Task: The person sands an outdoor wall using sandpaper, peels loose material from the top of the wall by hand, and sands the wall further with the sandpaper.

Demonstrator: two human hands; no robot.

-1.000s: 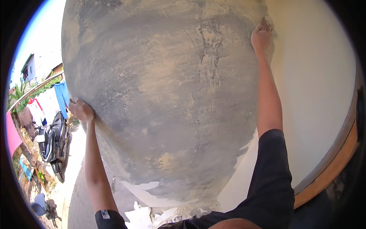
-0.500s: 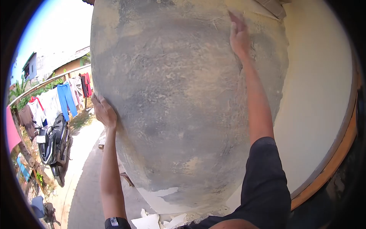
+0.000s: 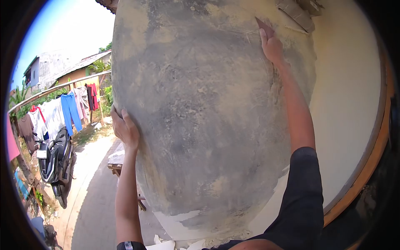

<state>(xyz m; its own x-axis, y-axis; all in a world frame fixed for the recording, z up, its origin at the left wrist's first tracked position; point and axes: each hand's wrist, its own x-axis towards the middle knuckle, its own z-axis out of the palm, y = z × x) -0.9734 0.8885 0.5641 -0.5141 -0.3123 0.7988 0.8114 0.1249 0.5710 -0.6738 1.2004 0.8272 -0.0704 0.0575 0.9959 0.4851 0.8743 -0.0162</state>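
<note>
A wall face (image 3: 200, 137), mottled grey and tan with a rough, cracked skin, fills the middle of the view. High on its right side my right hand (image 3: 273, 48) grips a thin reddish-brown sheet (image 3: 265, 27), whose pointed corner sticks out beyond the fingers against the surface. At the wall's left edge rests my left hand (image 3: 126, 130), thumb on the face and fingers curled round the edge. Pale, flaking patches (image 3: 179, 223) show along the bottom of the grey area.
Smooth cream wall (image 3: 346, 100) lies to the right, bounded by an orange-brown curved edge (image 3: 364, 183). Cardboard-like pieces (image 3: 296, 16) are at the top right. On the left are hanging clothes (image 3: 71, 111), a parked motorbike (image 3: 54, 162) and a wooden bench (image 3: 116, 160).
The view has swung left, showing more of the yard. My right hand has moved with the sheet from the wall's right border inward across the grey face. My left hand remains at the edge.
</note>
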